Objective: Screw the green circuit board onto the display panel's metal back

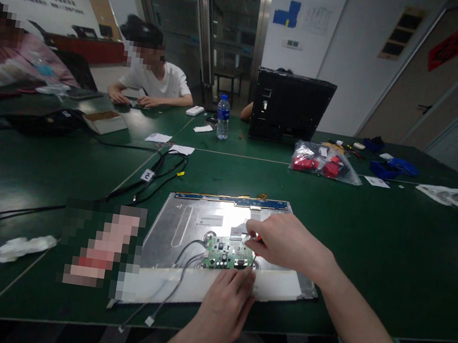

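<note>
Your right hand (pixel 281 237) had its grip closed on a mostly hidden red tool (pixel 259 237) | your left hand (pixel 224 298) lay by the circuit board (pixel 224 250), grip unclear | board sat on metal panel (pixel 166 236)

Head-worn view, forward and down.

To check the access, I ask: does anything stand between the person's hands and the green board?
Nothing visible stands in the way. The right hand, holding a red tool, is at the right end of the green board; the left hand is at its near edge. Cables run off to the left, clear of both hands.
</note>
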{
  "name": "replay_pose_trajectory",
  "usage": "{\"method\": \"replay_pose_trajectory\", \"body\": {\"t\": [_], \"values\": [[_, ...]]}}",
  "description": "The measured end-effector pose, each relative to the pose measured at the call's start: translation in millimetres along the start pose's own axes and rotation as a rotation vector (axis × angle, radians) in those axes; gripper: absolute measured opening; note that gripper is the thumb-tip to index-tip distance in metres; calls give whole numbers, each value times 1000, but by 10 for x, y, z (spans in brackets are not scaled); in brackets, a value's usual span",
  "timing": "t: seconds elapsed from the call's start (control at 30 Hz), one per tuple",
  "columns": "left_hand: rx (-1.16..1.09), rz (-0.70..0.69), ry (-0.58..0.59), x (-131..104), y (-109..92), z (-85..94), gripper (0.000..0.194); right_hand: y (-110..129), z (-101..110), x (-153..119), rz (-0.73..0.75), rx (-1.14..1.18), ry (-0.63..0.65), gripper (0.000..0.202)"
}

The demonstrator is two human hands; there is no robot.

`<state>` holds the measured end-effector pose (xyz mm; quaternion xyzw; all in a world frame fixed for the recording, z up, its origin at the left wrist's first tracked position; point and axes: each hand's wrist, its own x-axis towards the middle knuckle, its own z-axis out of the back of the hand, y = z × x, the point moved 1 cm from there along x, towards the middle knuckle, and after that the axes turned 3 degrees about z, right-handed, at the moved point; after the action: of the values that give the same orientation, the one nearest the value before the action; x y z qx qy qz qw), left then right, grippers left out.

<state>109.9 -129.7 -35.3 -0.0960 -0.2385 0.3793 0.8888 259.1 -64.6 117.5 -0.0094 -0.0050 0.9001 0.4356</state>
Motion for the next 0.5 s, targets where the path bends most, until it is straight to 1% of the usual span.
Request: {"method": "replay_pose_trajectory", "body": {"t": [0.07, 0.33, 0.5], "values": [[3, 1, 7, -1, 4, -2, 36, -18, -2, -9, 15, 19, -5, 16], [18, -10, -19, -7, -10, 4, 34, -110, 25, -64, 74, 155, 16, 23], [34, -16, -24, -18, -10, 0, 33, -108, 24, -111, 130, 182, 51, 29]]}}
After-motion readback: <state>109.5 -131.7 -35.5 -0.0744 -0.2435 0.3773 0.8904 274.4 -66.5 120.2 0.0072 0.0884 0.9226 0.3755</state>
